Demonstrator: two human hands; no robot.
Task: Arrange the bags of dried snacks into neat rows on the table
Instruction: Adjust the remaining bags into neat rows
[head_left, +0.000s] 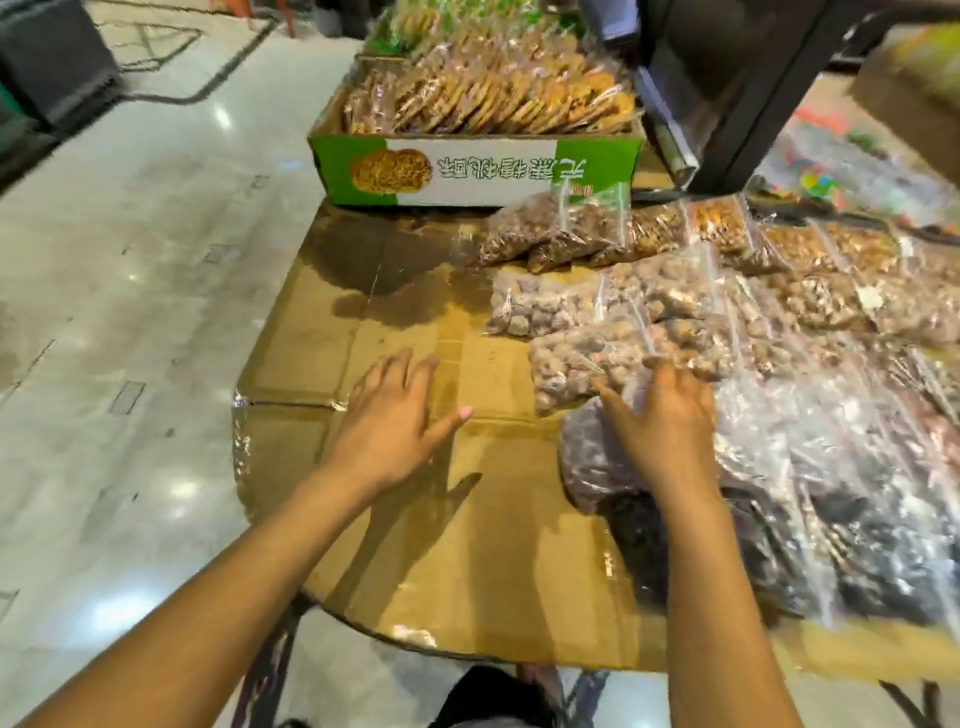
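While most of the bags already lie in rows across the right half of the frame, the big worktop (415, 545), covered in brown cardboard, has a bare patch in the lower middle. At the top middle sits a green and white box (478, 166) full of flat golden snacks. Below it, the bags of dried snacks (810, 296) run in lines toward the right edge: brown ones at the top, pale round ones in the middle, dark ones at the lower right.

Two bags matter now. One is a bag of pale round snacks (576, 369) just right of the middle. The other is a purple-dark bag (592, 462) below it, at the left end of the lowest row.

The right hand (670, 421) rests on top where these two bags meet. Its fingers (615, 402) are spread and lie flat on the plastic, pinching nothing. The left hand (400, 426) hangs over the bare cardboard in the middle, fingers spread, touching no bag.

I think the step is tidying the left ends of the near rows. Next, the right hand likely needs to slide or pat the pale bag so its edge lines up with the bag above it. The left hand could hold the edge straight. The plastic looks slippery, so a soft push is best.
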